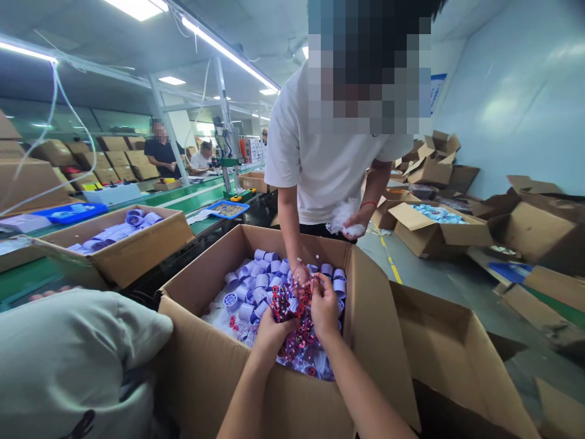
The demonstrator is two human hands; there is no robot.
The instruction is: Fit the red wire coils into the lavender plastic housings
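Observation:
My left hand (273, 332) is closed round the near left side of a tangled bundle of small red round parts with thin wires (299, 332). My right hand (325, 308) pinches wires at the bundle's upper right, fingertips together. Beneath both hands is an open cardboard box (201, 262) holding many short lavender-white plastic cylinders (262, 280). A few loose red parts (233, 322) lie at the left inside the box. Opposite me, a co-worker's hand (299, 275) reaches in and touches or nearly touches the bundle. That person's other hand (363, 218) holds crumpled clear plastic (345, 219).
A second box of cylinders (141, 247) stands at the left beside a green conveyor (201, 195). A grey-clad arm (77, 360) is close at my left. To the right are an open carton (450, 347) and a box of pale blue parts (434, 235).

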